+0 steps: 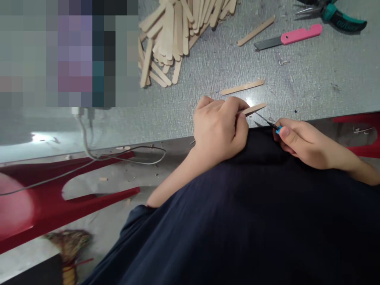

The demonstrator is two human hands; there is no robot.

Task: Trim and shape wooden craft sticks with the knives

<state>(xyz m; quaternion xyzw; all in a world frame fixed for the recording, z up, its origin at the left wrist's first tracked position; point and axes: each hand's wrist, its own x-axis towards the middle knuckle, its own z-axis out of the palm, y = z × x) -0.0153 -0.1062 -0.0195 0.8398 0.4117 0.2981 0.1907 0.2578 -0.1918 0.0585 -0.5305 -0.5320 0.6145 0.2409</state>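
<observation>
My left hand (221, 126) is closed around a wooden craft stick (257, 108), pinched between thumb and fingers at the table's near edge. The stick's free end points right. In my right hand (301, 140) is a thin-shafted tool (278, 129) with a blue and black handle; its slim metal tip reaches the stick's underside near the left thumb. Whether the tip is a blade or a screwdriver is too small to tell. Just beyond my left hand lies another craft stick (242, 87), with a small mark and shavings at its right end.
A heap of craft sticks (173, 29) lies at the back. Rightward are a single stick (257, 30), a pink-handled cutter (301, 35) and teal-black pliers (344, 19). A cable (84, 138) hangs over the table edge above a red stool (44, 206).
</observation>
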